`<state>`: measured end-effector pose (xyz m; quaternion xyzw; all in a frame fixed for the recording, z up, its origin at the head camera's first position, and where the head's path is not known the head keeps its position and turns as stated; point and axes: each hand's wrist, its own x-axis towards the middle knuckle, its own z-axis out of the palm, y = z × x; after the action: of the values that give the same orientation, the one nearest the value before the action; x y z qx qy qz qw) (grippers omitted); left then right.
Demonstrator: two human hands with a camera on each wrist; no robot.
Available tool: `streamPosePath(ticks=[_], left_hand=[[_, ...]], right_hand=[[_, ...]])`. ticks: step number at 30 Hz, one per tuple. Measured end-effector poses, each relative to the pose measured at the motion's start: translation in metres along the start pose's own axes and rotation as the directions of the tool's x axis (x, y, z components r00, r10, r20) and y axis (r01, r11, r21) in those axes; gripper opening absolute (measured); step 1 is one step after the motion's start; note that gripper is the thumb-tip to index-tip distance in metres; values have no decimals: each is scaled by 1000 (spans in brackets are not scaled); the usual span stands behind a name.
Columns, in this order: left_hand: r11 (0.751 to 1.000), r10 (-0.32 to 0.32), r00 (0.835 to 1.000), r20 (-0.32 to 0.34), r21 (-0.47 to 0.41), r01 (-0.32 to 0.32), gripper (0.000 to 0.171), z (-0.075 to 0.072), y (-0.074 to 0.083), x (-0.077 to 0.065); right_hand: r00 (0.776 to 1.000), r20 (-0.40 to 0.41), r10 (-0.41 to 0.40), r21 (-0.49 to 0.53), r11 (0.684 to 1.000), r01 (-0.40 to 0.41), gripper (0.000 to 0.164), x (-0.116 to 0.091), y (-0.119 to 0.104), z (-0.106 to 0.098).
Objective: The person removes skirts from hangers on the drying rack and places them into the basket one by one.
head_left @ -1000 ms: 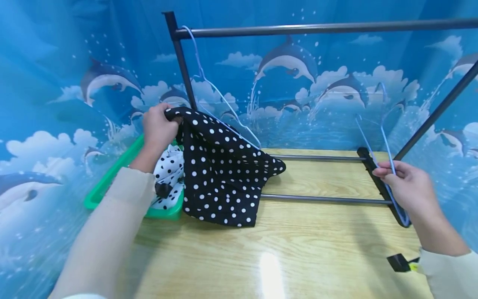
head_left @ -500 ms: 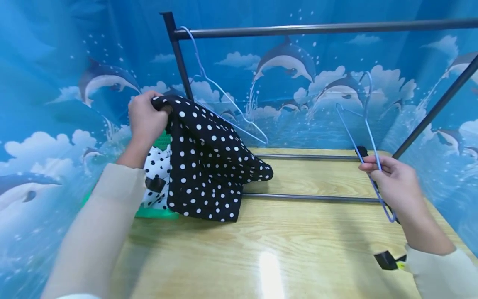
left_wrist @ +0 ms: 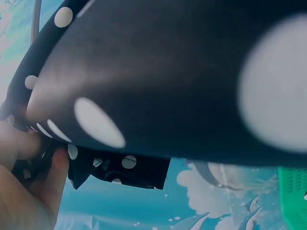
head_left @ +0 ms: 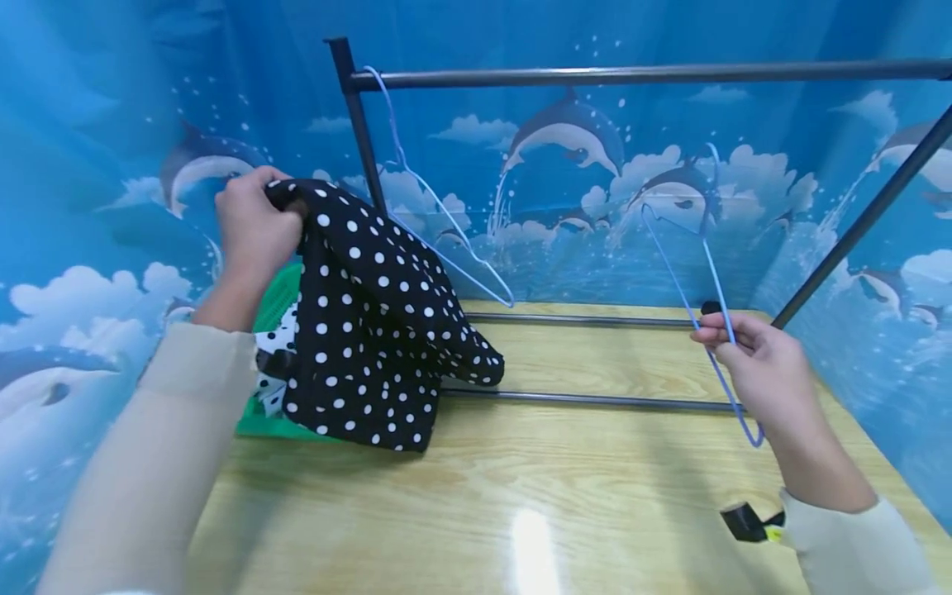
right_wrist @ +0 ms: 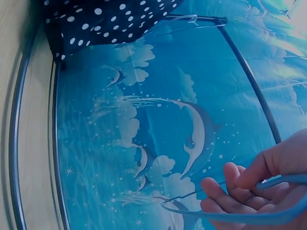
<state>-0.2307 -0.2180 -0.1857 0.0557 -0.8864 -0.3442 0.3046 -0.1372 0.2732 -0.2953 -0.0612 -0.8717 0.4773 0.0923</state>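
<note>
My left hand (head_left: pixel 256 223) grips the upper edge of a black garment with white polka dots (head_left: pixel 372 314), which hangs down beside it over the table. In the left wrist view the black cloth (left_wrist: pixel 158 86) fills most of the picture, with fingers pinching its bunched edge at the lower left. On the other side, my right hand (head_left: pixel 766 372) holds a light blue wire hanger (head_left: pixel 673 277) by one side, its hook pointing up. The right wrist view shows that hanger (right_wrist: pixel 240 218) passing between thumb and fingers. The garment's exact kind cannot be told.
A black clothes rack (head_left: pixel 595 76) spans the back, with another blue hanger (head_left: pixel 446 219) on its left end. Behind my left forearm stands a green basket (head_left: pixel 275 426) holding white cloth with black dots (head_left: pixel 269 392). A dolphin-print curtain surrounds the wooden table (head_left: pixel 476 512).
My left hand has moved left and up, drawing the black garment away from the hanging hanger and across the basket. The right hand has brought its hanger leftward.
</note>
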Motion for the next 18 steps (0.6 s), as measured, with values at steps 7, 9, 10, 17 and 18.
streamPosePath(ticks=[7, 9, 10, 17, 18], left_hand=[[1000, -5, 1000, 2, -18, 5, 14, -13, 2, 15], [998, -23, 1000, 2, -57, 24, 8, -20, 0, 19], [997, -35, 999, 1, -73, 35, 9, -24, 0, 21], [985, -97, 995, -37, -147, 90, 14, -41, -6, 27], [983, -97, 994, -43, -160, 89, 14, -43, -6, 27]], right_hand=[[999, -18, -32, 71, 997, 33, 28, -3, -4, 4], [999, -28, -34, 62, 997, 36, 30, -3, -8, 6], [999, -30, -38, 63, 997, 40, 31, -3, -9, 7], [995, -26, -101, 80, 992, 103, 32, -1, -20, 17], [994, -25, -107, 87, 990, 109, 31, -1, -21, 19]])
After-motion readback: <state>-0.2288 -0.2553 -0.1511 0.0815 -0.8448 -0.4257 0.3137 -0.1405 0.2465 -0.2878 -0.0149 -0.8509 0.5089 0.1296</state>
